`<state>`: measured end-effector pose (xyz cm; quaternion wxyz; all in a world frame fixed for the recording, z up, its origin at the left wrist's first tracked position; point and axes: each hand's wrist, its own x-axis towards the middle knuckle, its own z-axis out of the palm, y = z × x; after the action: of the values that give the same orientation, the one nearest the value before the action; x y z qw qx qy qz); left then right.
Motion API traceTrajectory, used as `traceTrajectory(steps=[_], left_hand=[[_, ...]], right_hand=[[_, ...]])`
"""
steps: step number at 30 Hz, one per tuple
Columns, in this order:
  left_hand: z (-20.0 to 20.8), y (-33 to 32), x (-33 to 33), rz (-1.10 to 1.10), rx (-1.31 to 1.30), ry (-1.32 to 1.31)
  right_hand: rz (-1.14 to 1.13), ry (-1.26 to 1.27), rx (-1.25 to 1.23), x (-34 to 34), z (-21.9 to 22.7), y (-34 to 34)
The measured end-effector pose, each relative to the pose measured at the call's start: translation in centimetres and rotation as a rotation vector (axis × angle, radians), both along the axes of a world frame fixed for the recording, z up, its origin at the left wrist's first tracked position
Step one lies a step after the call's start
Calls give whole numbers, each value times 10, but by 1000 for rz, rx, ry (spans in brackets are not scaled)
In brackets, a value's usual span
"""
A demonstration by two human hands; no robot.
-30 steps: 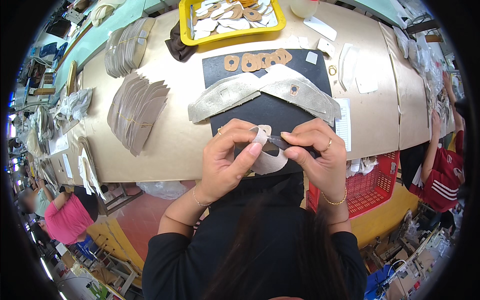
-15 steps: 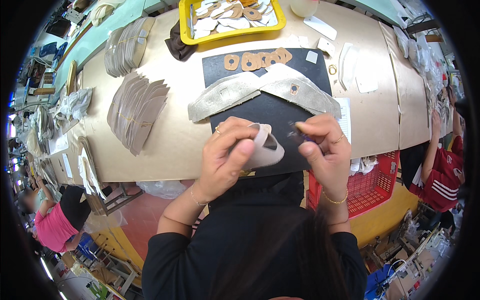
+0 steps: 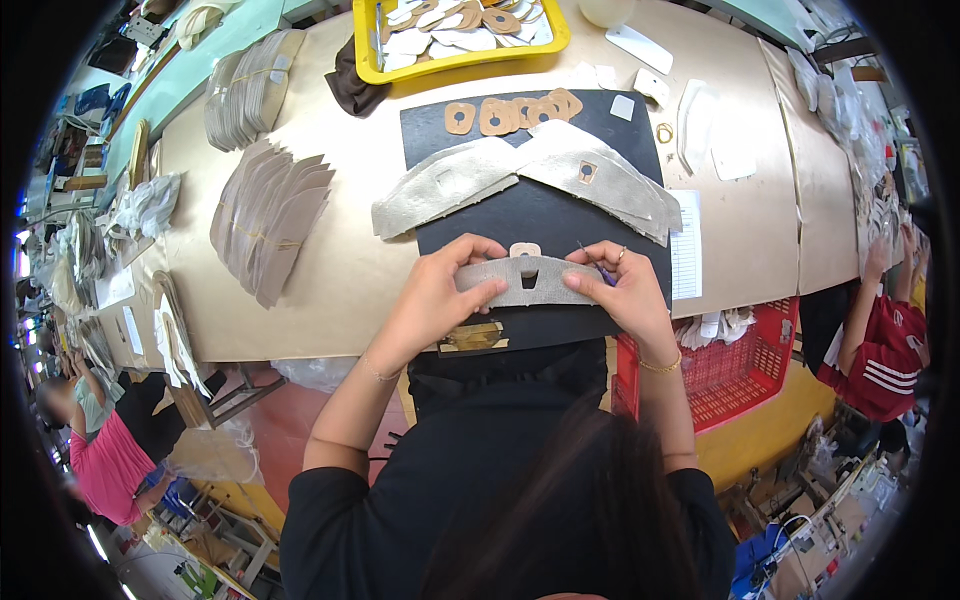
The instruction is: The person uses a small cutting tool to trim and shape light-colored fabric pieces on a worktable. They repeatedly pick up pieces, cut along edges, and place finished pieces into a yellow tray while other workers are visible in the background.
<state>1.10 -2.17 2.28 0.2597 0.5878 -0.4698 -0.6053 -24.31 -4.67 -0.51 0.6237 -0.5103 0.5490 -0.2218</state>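
Between my two hands is a curved grey fabric piece with a square-cornered hole at its middle. My left hand pinches its left end, thumb on the face. The right end is pinched by my right hand, which also keeps a small thin tool with a purple part among its fingers; its kind is hard to make out. A small beige patch with a hole pokes up behind the piece's upper edge. Just beyond lie two stacks of curved grey pieces, the left stack and the right stack.
A black mat lies under the work, with several tan patches at its far side. Beyond stands a yellow tray of patches. Bundled pieces lie at left. A red crate is at lower right, and a co-worker sits far right.
The grey piece was folded in my left hand; now it is spread lengthwise. My right hand, earlier apart with the tool, has come down to grip the piece's right end.
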Motion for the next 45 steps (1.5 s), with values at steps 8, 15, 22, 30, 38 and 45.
traceTrajectory(steps=[8, 15, 22, 30, 38, 45], left_hand=[[-26, -7, -1, -3, -75, -142], [-36, -6, -1, 9, -146, -199], [-33, -7, -3, 2, -119, -246], [-37, -6, -2, -4, -176, -244], [-38, -6, -2, -4, -181, -240], [-35, -6, -4, 3, -150, -262]], right_hand=[[-6, 302, -286, 10, -4, -4], [40, 390, -339, 17, -1, -7], [67, 427, -352, 17, -3, -9], [81, 451, -363, 18, -3, -10], [82, 464, -357, 18, -3, -10], [81, 478, -357, 20, -2, -10]])
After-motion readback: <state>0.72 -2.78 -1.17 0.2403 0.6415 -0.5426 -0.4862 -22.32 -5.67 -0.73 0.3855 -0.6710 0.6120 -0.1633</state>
